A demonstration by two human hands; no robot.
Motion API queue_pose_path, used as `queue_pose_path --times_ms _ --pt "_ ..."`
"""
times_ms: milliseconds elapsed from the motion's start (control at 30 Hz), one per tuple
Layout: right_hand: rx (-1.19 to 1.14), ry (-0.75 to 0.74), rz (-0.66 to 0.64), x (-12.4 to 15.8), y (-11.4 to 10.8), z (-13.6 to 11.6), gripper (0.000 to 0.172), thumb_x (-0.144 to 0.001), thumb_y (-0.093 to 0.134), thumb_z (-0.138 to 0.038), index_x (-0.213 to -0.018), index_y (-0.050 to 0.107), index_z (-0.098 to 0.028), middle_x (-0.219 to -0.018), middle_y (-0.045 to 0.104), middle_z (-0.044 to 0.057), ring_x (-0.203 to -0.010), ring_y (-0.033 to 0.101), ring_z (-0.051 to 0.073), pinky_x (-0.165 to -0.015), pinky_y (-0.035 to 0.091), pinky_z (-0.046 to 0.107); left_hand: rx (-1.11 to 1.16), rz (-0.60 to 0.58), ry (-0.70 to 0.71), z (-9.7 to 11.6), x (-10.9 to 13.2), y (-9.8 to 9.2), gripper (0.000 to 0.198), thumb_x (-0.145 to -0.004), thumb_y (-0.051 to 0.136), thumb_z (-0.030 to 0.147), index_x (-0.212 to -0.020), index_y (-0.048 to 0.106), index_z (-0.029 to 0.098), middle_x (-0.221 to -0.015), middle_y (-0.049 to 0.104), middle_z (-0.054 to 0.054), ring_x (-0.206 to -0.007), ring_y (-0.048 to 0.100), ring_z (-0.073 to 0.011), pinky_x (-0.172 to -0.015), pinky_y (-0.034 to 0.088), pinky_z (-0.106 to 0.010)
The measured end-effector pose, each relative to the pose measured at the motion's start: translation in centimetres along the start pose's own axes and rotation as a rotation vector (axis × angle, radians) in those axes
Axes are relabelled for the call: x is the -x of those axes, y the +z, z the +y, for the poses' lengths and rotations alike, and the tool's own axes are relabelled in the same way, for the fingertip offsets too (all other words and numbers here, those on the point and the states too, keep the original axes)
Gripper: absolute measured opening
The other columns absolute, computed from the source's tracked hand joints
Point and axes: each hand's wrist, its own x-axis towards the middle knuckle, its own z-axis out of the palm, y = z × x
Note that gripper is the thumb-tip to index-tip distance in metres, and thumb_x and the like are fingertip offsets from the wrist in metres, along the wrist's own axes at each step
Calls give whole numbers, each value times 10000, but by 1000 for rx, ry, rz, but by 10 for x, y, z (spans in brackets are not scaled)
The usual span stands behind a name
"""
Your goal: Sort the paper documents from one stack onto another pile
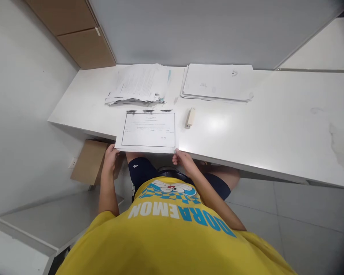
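A printed sheet of paper (pixel 148 131) with a dark rectangular border lies at the front edge of the white desk, its near edge reaching slightly past it. My left hand (pixel 111 156) is closed on the sheet's near left corner. At the near right corner, my right hand (pixel 183 158) pinches the paper with fingers curled under. Whether more sheets lie beneath it I cannot tell. Just right of the paper stands a small cream stapler (pixel 190 118), touched by neither hand.
Behind the sheet lies an uneven stack of printed papers (pixel 137 82). A second, neater stack of mostly blank papers (pixel 218 82) is to its right. The white desk (pixel 289 126) backs onto a grey panel (pixel 189 30). A cardboard box (pixel 88 162) stands below the desk at left.
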Motion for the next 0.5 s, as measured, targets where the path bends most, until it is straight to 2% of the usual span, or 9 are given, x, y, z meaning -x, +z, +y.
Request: queue_pose_path --times_ms 100,200,333,400,500 --pt "-71 -17 -14 -3 -1 3 616 -653 693 -821 -560 608 -218 -585 610 41 -543 531 156 -564 437 323 40 -67 -47 0 -4 1 325 -607 665 415 -825 654 173 -809 657 -24 -714 550 -144 -571 394 -207" --pt "-97 -113 0 -1 -3 3 557 -730 700 -726 -523 590 -220 -578 595 32 -540 524 149 -578 455 319 -46 -93 -42 1 -9 6 431 -690 681 551 -869 680 159 -820 673 -37 -707 558 -152 -561 397 -220" --pt "-8 -146 -59 8 -18 3 514 -773 700 -657 -525 645 -210 -581 627 49 -553 566 159 -600 490 319 -179 -171 3 3 -12 4 483 -659 766 600 -814 697 147 -719 663 -16 -660 551 -148 -564 390 -230" --pt "5 -122 -99 13 -28 4 453 -737 759 -631 -592 691 -208 -627 669 53 -595 622 174 -643 532 326 -175 -246 -10 4 -11 0 488 -638 801 583 -838 709 147 -744 696 -24 -706 601 -171 -627 450 -249" --pt "-125 -67 -104 18 -37 4 414 -666 838 -610 -815 752 -234 -842 751 60 -777 724 231 -711 598 362 -166 -373 -57 4 -5 -6 517 -613 852 510 -961 718 152 -901 759 -65 -875 683 -231 -824 528 -323"
